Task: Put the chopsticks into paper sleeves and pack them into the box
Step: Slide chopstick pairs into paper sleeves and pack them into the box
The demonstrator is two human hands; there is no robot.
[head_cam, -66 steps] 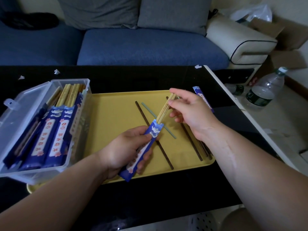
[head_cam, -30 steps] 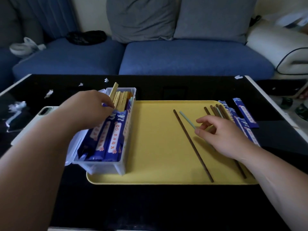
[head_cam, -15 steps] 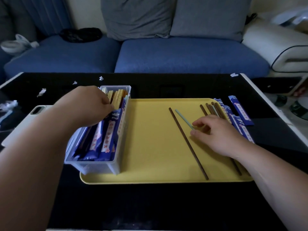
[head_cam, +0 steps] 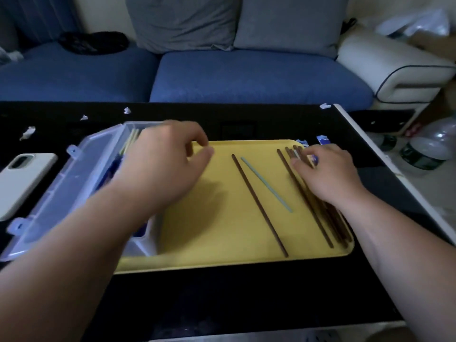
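A clear plastic box (head_cam: 140, 245) stands with its lid (head_cam: 69, 186) open at the left end of the yellow tray (head_cam: 209, 230). It holds blue-sleeved chopsticks (head_cam: 111, 171) and pale bare ones (head_cam: 129, 144). My left hand (head_cam: 160, 166) hovers over the box's right edge, fingers loosely curled and holding nothing. One dark chopstick (head_cam: 259, 206) and a light blue one (head_cam: 266, 185) lie mid-tray. My right hand (head_cam: 328, 174) lies on the pile of dark chopsticks (head_cam: 317, 219) and blue paper sleeves (head_cam: 323, 138) at the right edge. Its bent fingers hide whether they pinch anything.
A white phone (head_cam: 22, 181) lies left of the box on the black table. Paper scraps (head_cam: 28, 132) dot the far left of the table. A plastic bottle (head_cam: 429, 149) stands on the floor at the right. A blue sofa runs behind the table.
My left hand has left the box and moved right toward the tray. My right hand has shifted from the light blue chopstick to the pile at the tray's right edge.
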